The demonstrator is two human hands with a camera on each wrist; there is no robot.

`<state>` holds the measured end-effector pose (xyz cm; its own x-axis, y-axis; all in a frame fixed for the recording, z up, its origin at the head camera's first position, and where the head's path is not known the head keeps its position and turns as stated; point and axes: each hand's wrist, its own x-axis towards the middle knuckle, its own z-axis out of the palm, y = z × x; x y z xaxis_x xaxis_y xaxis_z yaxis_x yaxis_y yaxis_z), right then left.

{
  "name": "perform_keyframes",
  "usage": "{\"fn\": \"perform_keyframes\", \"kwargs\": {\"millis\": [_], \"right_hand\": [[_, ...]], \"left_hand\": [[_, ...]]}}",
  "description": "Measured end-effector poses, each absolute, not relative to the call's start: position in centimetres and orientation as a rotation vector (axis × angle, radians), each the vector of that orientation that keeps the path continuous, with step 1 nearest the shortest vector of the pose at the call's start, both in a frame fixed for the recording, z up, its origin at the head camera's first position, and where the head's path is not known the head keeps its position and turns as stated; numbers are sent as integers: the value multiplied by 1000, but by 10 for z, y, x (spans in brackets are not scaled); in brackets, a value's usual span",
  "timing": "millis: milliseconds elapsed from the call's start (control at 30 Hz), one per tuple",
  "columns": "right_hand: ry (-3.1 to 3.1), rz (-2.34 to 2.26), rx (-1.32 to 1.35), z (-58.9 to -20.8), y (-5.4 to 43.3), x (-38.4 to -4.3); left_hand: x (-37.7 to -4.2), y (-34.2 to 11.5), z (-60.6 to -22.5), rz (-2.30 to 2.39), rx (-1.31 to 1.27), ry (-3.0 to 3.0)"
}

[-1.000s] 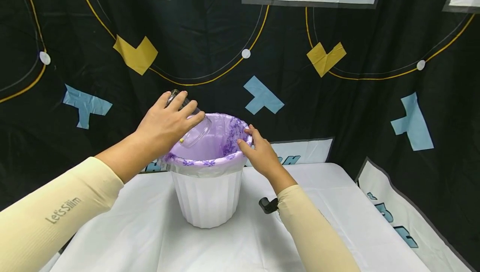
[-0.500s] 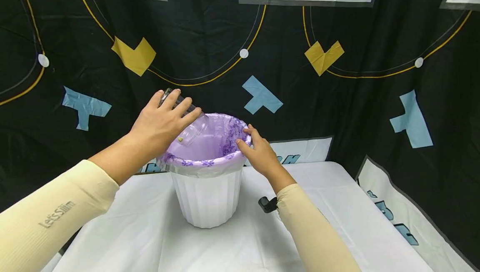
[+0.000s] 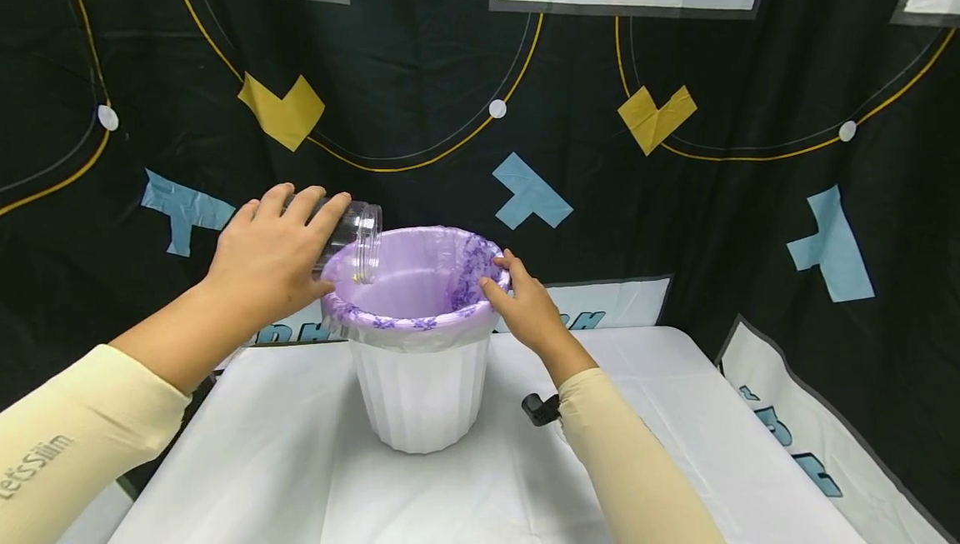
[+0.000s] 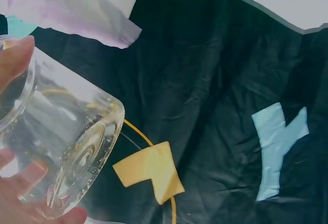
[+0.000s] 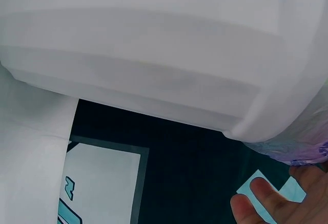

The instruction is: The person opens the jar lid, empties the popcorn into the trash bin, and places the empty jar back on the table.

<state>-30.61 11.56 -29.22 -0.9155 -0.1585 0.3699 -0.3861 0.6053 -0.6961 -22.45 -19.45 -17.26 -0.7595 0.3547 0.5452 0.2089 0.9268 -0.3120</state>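
Observation:
A clear jar (image 3: pixel 363 237) lies nearly on its side in my left hand (image 3: pixel 262 259), its mouth over the left rim of a white fluted bin (image 3: pixel 422 398). The fingers go over the jar's top, and the thumb is below. In the left wrist view, small yellowish crumbs cling inside the jar (image 4: pixel 77 101) near its base. A purple flowered liner (image 3: pixel 474 273) lines the bin and folds over its rim. On the right side, my right hand (image 3: pixel 531 311) grips the lined rim, thumb toward the inside. The bin stands upright.
The bin stands on a table with a white cloth (image 3: pixel 600 444). Behind hangs a black curtain (image 3: pixel 420 69) with yellow and blue patches. A black strap piece (image 3: pixel 540 409) sits at the right cuff.
My left hand has drawn the jar left, from steeply mouth-down inside the bin to nearly level at its left rim. My right hand keeps its grip on the rim.

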Motion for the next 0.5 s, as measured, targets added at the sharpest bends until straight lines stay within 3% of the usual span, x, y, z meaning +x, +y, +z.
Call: {"fn": "perform_keyframes", "kwargs": {"millis": [500], "right_hand": [[-2566, 1198, 459, -293, 116, -306]], "left_hand": [[-195, -237, -194, -41, -256, -2479]]}}
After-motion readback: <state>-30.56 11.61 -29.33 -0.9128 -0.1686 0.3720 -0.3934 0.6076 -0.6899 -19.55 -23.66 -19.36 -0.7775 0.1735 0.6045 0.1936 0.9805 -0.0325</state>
